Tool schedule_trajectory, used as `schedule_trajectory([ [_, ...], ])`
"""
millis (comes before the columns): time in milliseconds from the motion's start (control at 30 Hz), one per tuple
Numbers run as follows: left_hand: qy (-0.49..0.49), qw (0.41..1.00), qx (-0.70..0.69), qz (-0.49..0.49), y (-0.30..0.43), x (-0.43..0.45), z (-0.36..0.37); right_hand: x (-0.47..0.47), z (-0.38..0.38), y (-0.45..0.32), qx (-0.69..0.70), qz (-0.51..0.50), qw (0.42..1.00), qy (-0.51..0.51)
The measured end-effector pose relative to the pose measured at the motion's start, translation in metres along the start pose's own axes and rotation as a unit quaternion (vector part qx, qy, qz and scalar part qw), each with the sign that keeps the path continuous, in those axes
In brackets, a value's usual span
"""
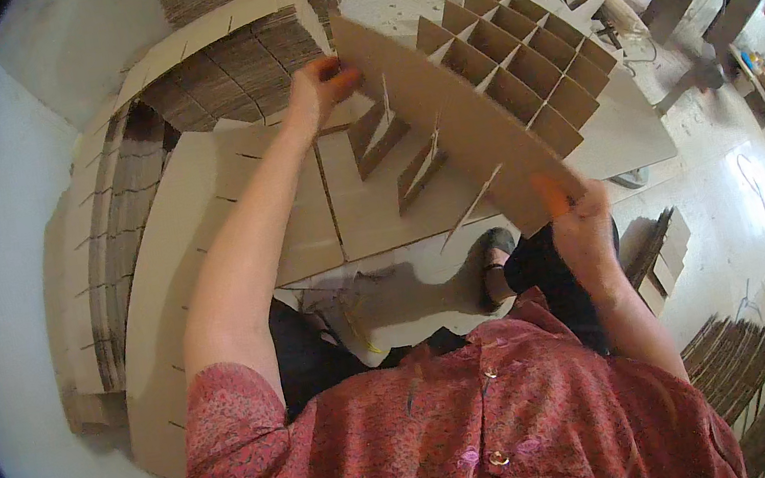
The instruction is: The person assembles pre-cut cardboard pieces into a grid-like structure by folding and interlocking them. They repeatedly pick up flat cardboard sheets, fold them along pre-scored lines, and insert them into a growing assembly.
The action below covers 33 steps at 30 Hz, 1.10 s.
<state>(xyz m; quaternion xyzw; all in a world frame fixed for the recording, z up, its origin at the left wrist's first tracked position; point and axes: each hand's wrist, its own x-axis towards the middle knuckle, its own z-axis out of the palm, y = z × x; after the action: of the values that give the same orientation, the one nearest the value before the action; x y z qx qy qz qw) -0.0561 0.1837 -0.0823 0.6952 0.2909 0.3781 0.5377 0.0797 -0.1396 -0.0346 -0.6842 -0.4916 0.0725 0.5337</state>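
Note:
A long brown cardboard strip [459, 109] slants in front of me, held at both ends. My left hand [320, 92] has thumb and fingers at its upper left end. At the lower right end, my right hand [585, 227] grips the strip. Along its near edge stand several shorter cardboard pieces, among them a cross piece [420, 170], set crosswise at its slots. Just beyond the strip, an assembled cardboard partition grid [537, 60] with open square cells rests on a flat cardboard sheet [377, 203].
Stacks of slotted cardboard strips [216, 71] rise at the back left, and another stack [124, 248] runs down the left side by the wall. More cardboard bundles [730, 357] lie on the floor at right. My foot [497, 259] shows below the sheet's near edge.

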Motion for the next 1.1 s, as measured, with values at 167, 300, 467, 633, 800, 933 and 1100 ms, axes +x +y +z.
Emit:
schedule_trajectory([
  [167,-0.073,0.993,0.056,-0.073,-0.032,-0.021,0.002,-0.013,0.020,0.055,-0.017,0.060,0.995,-0.074],
  [300,0.030,0.994,0.023,-0.102,-0.053,-0.036,-0.009,-0.029,0.023,0.084,0.010,0.040,0.996,-0.078],
  [467,0.094,0.990,-0.074,-0.081,-0.019,-0.093,0.016,-0.021,0.010,0.047,-0.131,-0.075,0.985,-0.081],
  [633,0.083,0.990,0.046,-0.101,-0.018,-0.120,0.038,-0.004,0.001,0.036,-0.277,-0.133,0.930,-0.202],
  [800,0.078,0.995,-0.027,-0.050,-0.019,-0.124,0.050,0.035,-0.023,0.063,-0.261,-0.177,0.946,0.073],
  [933,-0.026,0.997,-0.050,-0.058,-0.003,-0.136,0.065,0.051,-0.032,0.111,-0.119,0.143,0.981,0.052],
  [1100,-0.140,0.988,-0.050,-0.031,0.013,-0.159,0.121,0.035,0.017,0.060,-0.005,0.111,0.988,-0.108],
])
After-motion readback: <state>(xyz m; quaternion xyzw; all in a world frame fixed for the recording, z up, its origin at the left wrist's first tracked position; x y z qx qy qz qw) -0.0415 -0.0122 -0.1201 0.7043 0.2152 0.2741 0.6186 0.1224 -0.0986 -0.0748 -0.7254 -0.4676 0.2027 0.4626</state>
